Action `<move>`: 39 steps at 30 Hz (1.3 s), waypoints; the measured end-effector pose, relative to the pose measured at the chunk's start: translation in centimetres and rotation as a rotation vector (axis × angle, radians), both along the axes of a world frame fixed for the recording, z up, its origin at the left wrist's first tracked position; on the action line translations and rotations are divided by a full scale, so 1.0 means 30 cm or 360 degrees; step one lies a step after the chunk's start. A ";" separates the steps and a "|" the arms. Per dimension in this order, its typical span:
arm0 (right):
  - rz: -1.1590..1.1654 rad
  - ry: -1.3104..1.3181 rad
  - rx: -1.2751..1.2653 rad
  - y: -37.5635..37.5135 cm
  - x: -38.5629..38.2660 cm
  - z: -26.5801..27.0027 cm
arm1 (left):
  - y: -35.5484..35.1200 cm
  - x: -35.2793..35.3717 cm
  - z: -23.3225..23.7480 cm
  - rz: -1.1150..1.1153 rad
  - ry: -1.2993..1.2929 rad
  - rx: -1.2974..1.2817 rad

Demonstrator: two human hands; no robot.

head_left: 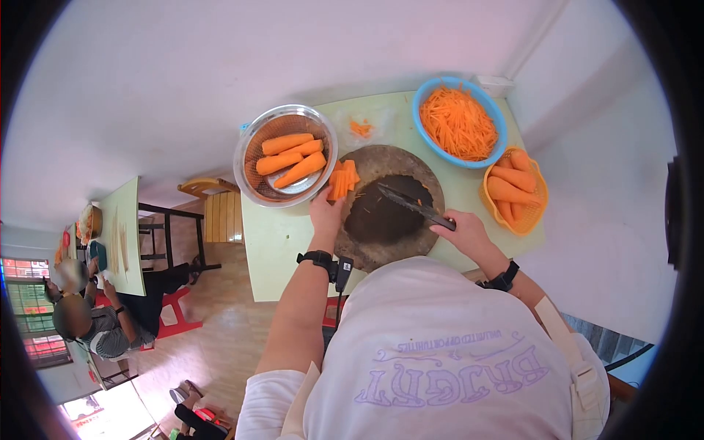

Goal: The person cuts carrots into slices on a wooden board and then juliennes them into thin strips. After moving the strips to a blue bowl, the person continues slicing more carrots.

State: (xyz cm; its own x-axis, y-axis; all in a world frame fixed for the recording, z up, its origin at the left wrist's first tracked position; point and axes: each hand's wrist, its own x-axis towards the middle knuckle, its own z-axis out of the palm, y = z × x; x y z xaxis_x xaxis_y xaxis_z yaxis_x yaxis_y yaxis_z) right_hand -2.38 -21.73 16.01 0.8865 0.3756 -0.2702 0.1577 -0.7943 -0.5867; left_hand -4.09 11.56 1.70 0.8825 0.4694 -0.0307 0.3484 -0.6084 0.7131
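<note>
My right hand [466, 231] is closed round the dark handle of a kitchen knife [407, 202], its blade pointing left over the round chopping board [385, 253]. The board has a dark, wet-looking middle. At its left edge lies a small pile of carrot slices [343, 180]. My left hand [325, 211] has its fingers curled against the lower side of these slices; part of the grip is hidden. Just left of the pile, a metal bowl [246, 176] holds several whole peeled carrots [301, 169]. Small carrot bits lie on the board near the blade.
A blue basin [419, 121] of shredded carrot [458, 125] stands at the back right. Below it, a yellow basket [539, 209] holds whole carrots [513, 187]. Carrot scraps [361, 128] rest on plastic behind the board. A wooden chair [222, 216] and a seated person [117, 326] are at left.
</note>
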 end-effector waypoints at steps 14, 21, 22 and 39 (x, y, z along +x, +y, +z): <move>0.0173 0.0148 0.0123 -0.196 0.122 0.001 | -0.012 0.016 0.092 0.0028 0.0327 0.0059; 0.0245 0.0274 0.0255 -0.286 0.180 -0.007 | 0.019 -0.013 0.050 -0.0259 0.0285 0.0168; 0.0222 0.0229 0.0221 -0.294 0.183 -0.012 | 0.023 -0.003 0.057 -0.0314 0.0314 0.0244; -0.0191 0.0306 0.0095 -0.068 0.082 -0.163 | -0.075 0.077 0.095 -0.0386 0.0499 0.0703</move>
